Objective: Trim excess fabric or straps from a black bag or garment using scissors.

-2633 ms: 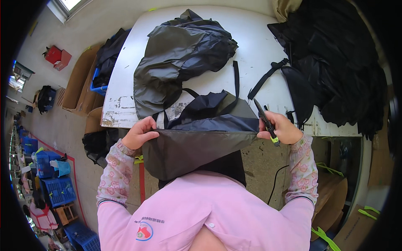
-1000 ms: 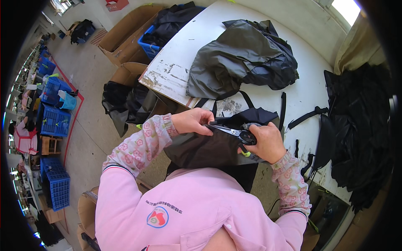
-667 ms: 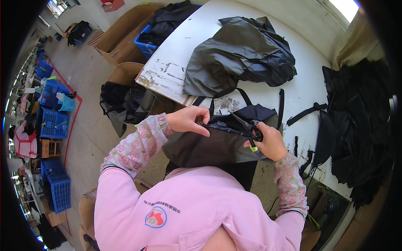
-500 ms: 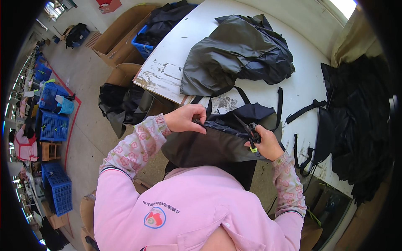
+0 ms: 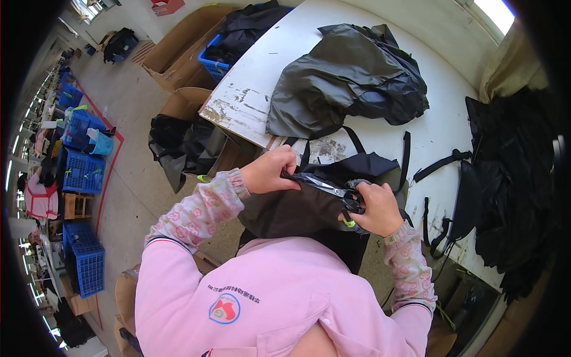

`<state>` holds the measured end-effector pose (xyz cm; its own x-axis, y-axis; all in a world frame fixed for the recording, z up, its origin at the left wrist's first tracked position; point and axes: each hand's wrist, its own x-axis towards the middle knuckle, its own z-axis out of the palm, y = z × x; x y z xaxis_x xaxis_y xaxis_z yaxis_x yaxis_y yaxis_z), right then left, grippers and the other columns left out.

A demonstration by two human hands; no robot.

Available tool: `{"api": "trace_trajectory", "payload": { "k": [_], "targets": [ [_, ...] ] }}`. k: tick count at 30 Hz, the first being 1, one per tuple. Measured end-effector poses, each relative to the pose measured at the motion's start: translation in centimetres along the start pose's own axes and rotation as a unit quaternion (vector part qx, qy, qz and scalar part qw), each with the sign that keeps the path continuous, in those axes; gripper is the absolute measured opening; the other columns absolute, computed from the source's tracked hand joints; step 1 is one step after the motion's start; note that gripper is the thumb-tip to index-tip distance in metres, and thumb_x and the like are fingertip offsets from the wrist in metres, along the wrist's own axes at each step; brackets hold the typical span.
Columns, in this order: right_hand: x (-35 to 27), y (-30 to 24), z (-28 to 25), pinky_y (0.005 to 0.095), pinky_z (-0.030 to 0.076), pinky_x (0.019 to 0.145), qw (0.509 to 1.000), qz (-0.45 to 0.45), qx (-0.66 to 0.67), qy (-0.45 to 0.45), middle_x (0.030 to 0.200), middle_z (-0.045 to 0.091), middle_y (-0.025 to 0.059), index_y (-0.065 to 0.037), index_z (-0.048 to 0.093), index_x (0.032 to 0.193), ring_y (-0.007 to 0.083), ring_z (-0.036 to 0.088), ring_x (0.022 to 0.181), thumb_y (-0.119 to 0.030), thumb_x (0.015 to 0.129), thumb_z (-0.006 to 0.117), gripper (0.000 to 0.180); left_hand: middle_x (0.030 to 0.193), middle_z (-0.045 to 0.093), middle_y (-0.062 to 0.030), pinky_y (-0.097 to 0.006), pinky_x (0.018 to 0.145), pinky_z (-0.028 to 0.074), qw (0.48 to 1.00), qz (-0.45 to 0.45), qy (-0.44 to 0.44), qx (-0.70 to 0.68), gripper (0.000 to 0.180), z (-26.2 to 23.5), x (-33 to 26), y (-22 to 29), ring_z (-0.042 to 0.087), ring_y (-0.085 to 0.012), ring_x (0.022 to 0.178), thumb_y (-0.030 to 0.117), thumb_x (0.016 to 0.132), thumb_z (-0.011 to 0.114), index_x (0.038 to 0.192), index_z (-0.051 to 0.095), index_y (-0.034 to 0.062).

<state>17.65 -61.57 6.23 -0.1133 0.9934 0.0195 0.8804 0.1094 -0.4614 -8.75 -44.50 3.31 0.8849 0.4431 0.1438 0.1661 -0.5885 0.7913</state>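
Observation:
A dark grey and black fabric bag (image 5: 279,209) hangs over the table's near edge, in front of my body. My left hand (image 5: 270,171) is closed in a pinch on the bag's upper edge. In my right hand (image 5: 379,208) are scissors (image 5: 335,190) with black handles, a bit of yellow-green wrapped by the grip. Their silver blades point left along the bag's edge, and the tips come close to my left fingers. Whether the blades have fabric between them is hard to make out. Black straps (image 5: 355,140) lie just beyond the bag.
On the white table (image 5: 250,89) lies a crumpled grey-black fabric piece (image 5: 345,77). Black bags (image 5: 511,196) are heaped at the right. Left of the table stand a cardboard box (image 5: 190,104) with dark fabric and a blue crate (image 5: 214,66). Blue baskets (image 5: 83,172) line the floor farther left.
My right hand has brought the scissors left and turned them, so the blades now lie along the bag's edge near my left fingers. My left hand keeps its pinch.

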Motion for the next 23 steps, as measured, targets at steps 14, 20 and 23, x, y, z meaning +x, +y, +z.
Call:
{"api": "trace_trajectory", "payload": {
  "k": [14, 20, 23],
  "targets": [
    [-1.3, 3.2, 1.9, 0.035, 0.048, 0.067, 0.967, 0.13, 0.216, -0.046, 0.075, 0.06, 0.0143, -0.001, 0.054, 0.086, 0.0326, 0.059, 0.07, -0.011, 0.071, 0.08, 0.032, 0.083, 0.053, -0.006, -0.038, 0.074, 0.04, 0.999, -0.001, -0.027, 0.034, 0.03, -0.2, 0.0, -1.2, 0.053, -0.0272, 0.084, 0.018, 0.07, 0.081, 0.08, 0.054, 0.0105],
    [-1.8, 4.2, 2.4, 0.035, 0.048, 0.067, 0.958, 0.13, 0.251, -0.046, 0.075, 0.061, 0.0156, -0.001, 0.054, 0.087, 0.0257, 0.059, 0.068, -0.013, 0.072, 0.082, 0.034, 0.093, 0.054, -0.0038, -0.039, 0.083, 0.037, 0.978, 0.081, -0.097, 0.164, 0.031, 1.8, 0.1, -0.2, 0.054, -0.0254, 0.092, 0.025, 0.07, 0.082, 0.085, 0.057, 0.0147],
    [-2.5, 4.4, 3.6, 0.0361, 0.048, 0.068, 0.954, 0.14, 0.254, -0.075, 0.081, 0.064, 0.0158, -0.003, 0.055, 0.091, 0.0241, 0.062, 0.073, -0.016, 0.07, 0.086, 0.039, 0.094, 0.055, -0.0032, -0.039, 0.083, 0.037, 0.975, 0.046, -0.11, 0.189, 0.035, 2.5, -0.1, -0.7, 0.053, -0.0258, 0.095, 0.026, 0.072, 0.081, 0.095, 0.057, 0.0155]
  ]
}}
